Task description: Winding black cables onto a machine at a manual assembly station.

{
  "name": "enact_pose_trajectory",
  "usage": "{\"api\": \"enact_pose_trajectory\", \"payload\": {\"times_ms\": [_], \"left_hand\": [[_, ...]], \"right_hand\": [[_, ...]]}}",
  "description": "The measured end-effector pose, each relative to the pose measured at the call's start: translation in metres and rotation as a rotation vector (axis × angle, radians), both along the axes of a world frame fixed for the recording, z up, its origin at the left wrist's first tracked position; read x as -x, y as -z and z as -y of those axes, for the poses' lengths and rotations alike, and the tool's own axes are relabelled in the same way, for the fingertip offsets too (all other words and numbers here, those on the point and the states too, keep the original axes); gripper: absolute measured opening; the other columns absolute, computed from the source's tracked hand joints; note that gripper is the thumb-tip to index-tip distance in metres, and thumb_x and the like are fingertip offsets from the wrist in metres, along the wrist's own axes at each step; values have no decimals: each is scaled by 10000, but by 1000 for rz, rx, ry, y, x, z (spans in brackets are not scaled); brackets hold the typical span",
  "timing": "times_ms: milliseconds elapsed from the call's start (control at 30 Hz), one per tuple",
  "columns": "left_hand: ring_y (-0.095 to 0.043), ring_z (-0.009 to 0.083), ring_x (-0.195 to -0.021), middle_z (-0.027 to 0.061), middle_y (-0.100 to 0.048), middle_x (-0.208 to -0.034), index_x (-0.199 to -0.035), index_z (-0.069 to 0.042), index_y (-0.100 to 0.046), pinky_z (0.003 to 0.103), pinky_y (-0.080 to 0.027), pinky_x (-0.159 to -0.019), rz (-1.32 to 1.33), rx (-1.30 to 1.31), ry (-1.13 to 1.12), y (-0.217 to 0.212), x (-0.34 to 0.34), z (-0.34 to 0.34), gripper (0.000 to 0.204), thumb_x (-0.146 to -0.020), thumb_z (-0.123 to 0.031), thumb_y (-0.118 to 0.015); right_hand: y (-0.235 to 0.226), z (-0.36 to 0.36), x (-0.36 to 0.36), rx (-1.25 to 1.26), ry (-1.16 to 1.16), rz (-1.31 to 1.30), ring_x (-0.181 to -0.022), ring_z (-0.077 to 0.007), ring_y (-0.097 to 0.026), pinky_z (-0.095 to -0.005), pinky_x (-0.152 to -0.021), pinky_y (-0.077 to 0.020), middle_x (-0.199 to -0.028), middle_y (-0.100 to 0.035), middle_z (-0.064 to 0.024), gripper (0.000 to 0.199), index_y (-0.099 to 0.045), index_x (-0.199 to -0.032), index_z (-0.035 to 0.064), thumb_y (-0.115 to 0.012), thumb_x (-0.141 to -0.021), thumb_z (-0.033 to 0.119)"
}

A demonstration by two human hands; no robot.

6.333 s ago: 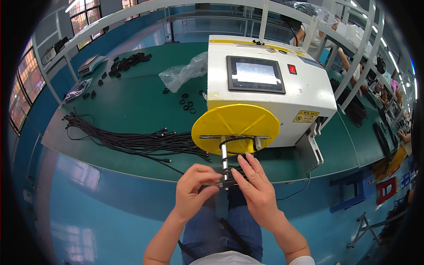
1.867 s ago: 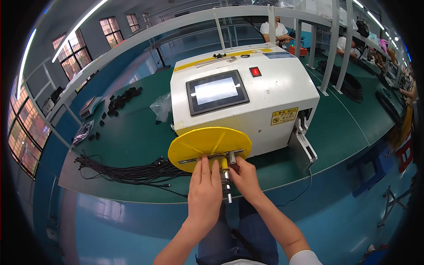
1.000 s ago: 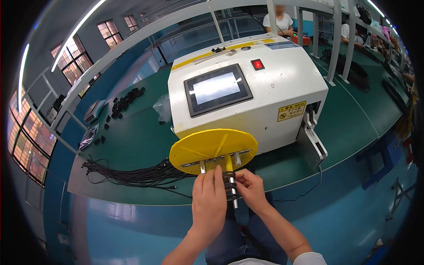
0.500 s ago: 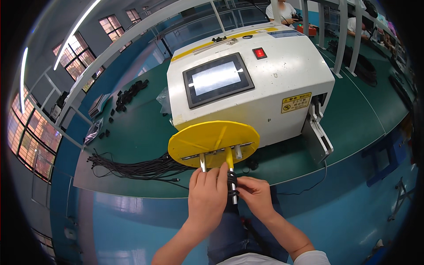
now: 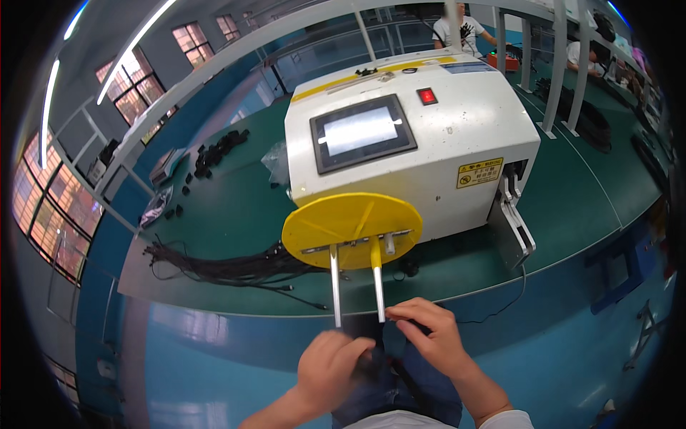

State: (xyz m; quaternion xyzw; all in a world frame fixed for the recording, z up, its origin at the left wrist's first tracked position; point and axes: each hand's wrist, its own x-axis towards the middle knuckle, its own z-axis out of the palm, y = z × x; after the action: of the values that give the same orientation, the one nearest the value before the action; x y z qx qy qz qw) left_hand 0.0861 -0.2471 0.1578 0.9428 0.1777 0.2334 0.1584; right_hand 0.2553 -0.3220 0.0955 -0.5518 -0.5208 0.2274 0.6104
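Left hand (image 5: 330,366) is curled shut around a dark bundled cable (image 5: 371,368). Right hand (image 5: 431,337) pinches that cable just below two metal prongs (image 5: 356,282) of the round yellow plastic disc (image 5: 351,229).

Bright, even indoor light. Ceiling tube lamps (image 5: 107,68) streaking across upper left; daylight through windows (image 5: 43,207) at far left, panes blown pale orange. Strong glare on machine touchscreen (image 5: 361,131), washed near white. Sheen on white machine casing (image 5: 457,143) and on glossy blue floor (image 5: 200,336) at lower left. Soft short shadow under yellow disc (image 5: 351,225). Heavy fisheye bending at rim, black corners. Slight motion blur on left hand (image 5: 330,368); right hand (image 5: 432,339) sharper.
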Motion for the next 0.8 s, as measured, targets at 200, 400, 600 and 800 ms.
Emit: {"api": "enact_pose_trajectory", "payload": {"times_ms": [200,400,600,800], "left_hand": [[-612,192,-801,85,-582,-811,-979,-24,-542,397,-555,-712,371,1684,-20,50,15,20,172,-810,5,-554],[-614,167,-793,68,-575,-828,-1041,-14,-501,346,-558,-743,356,1980,-39,60,7,10,234,-833,-45,-603],[-604,146,-769,60,-575,-816,-1041,-20,-515,281,-514,-605,278,1868,30,77,19,9,243,-821,-47,-615],[-565,115,-661,42,-559,-784,-1031,-15,-513,242,-440,-507,182,1777,150,78,20,6,270,-798,-62,-643]], "right_hand": [[-2,17,2,39,-89,71,-911,-258,-635,-306,-789,-493,-1011,-663,-135,224,-663,-1026,-7,-578,-819,-17],[-7,7,24,82,-189,89,-908,-268,-639,-325,-770,-502,-1019,-662,-145,234,-640,-1068,-5,-580,-844,21],[-11,15,42,147,-186,160,-815,-261,-655,-320,-706,-517,-1005,-652,-161,236,-614,-1093,1,-595,-865,57],[-11,13,47,273,-197,13,-788,-238,-664,-305,-702,-519,-995,-659,-168,228,-617,-1077,3,-610,-855,57]]}}
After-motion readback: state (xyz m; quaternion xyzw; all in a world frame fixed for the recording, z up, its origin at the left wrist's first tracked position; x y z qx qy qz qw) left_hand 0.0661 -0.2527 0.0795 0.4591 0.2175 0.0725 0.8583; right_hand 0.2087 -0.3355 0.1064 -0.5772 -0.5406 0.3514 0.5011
